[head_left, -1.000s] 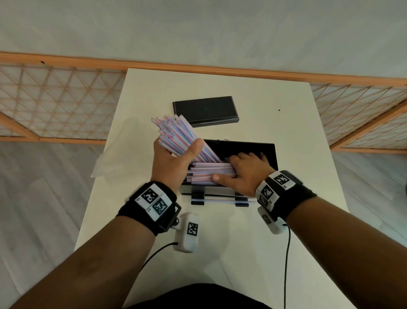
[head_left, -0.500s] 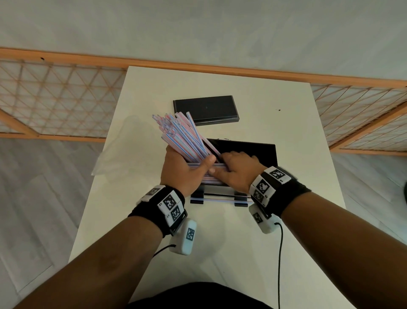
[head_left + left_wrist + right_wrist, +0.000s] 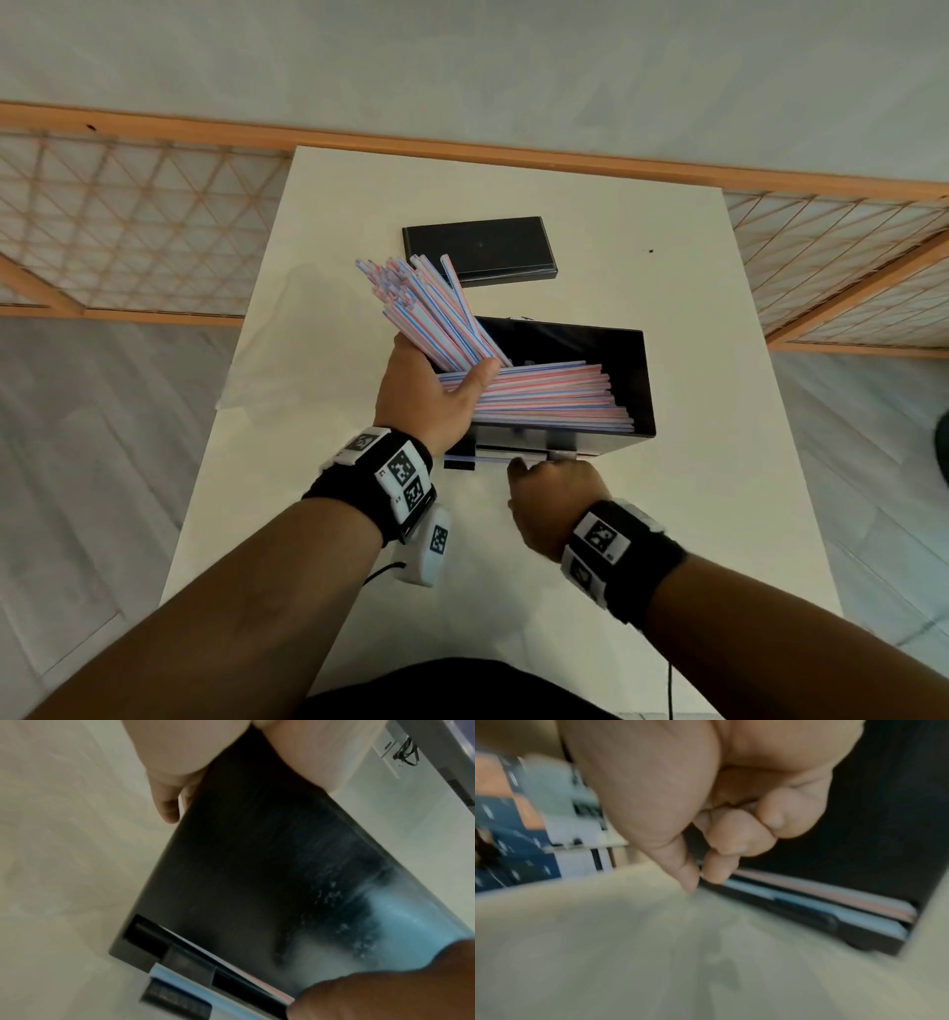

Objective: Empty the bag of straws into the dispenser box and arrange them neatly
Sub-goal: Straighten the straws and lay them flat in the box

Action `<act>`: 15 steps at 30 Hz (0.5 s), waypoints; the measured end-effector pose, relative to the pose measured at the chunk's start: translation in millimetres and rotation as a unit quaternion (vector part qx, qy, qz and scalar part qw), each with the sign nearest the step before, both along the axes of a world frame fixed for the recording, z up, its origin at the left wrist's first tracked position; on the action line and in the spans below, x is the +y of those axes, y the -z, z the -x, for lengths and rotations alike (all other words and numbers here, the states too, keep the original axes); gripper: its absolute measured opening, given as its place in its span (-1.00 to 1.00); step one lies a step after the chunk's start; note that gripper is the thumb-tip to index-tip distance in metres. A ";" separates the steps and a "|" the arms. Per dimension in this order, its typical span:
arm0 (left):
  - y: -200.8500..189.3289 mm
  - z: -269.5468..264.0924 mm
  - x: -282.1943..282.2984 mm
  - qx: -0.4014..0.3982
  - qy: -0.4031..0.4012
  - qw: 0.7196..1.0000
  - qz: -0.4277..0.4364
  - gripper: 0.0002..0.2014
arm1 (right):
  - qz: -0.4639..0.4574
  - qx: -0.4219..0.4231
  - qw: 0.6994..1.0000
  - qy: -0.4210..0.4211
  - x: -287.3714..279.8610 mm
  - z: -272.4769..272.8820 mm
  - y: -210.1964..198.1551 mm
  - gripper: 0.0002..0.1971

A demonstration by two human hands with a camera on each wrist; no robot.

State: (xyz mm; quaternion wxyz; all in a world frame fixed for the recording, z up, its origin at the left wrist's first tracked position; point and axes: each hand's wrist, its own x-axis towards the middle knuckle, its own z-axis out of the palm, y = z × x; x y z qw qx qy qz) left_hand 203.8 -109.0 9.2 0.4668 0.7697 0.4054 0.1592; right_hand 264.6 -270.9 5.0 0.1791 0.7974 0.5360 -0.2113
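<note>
White table (image 3: 328, 246), straws (image 3: 436, 318) in left hand (image 3: 426, 395)

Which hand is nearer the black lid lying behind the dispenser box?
Left. The left hand grips a straw bundle just short of the lid; the right hand is at the dispenser box's front slot.

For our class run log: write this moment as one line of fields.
left hand: grips slanted straw bundle | right hand: curled at dispenser box front slot | flat straws: in box | lid: on table
</note>
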 end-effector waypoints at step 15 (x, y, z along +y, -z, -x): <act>0.9 1.5 1.7 -0.008 0.011 1.000 -0.004 -0.39 | -0.065 -0.049 0.996 0.042 0.3 -5.1 -15.2 -0.83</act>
